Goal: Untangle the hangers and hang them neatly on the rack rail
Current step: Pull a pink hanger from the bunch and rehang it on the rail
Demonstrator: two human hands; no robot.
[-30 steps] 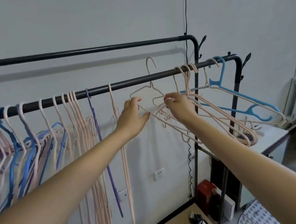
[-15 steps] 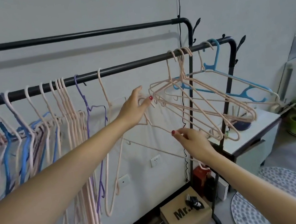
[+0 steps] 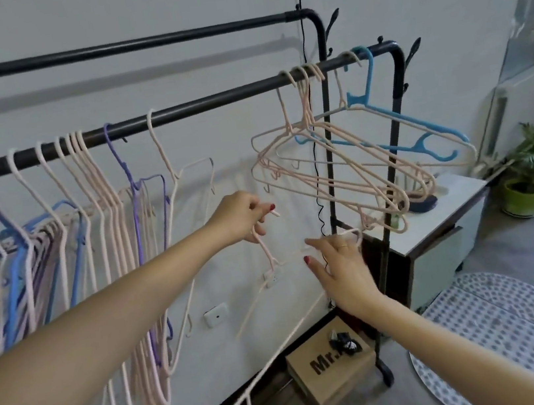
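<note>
A black rack rail (image 3: 209, 105) runs left to right. Several pink, blue and purple hangers (image 3: 99, 199) hang in a row on its left part. A tangled cluster of pink hangers (image 3: 339, 163) with a blue hanger (image 3: 381, 116) hangs near the right end. A loose pink hanger (image 3: 268, 254) is off the rail, below it, tilted steeply. My left hand (image 3: 243, 214) pinches its hook. My right hand (image 3: 336, 261) touches one shoulder end of it with loosely spread fingers.
A higher black rail (image 3: 131, 45) runs behind. A white cabinet (image 3: 437, 236) stands to the right, with a potted plant (image 3: 528, 177) beyond. A cardboard box (image 3: 332, 369) lies on the floor under the rack, beside a dotted round rug (image 3: 501, 340).
The pink hanger has come off the rail and out of the cluster. Both hands dropped lower with it. The view tilted down and moved nearer.
</note>
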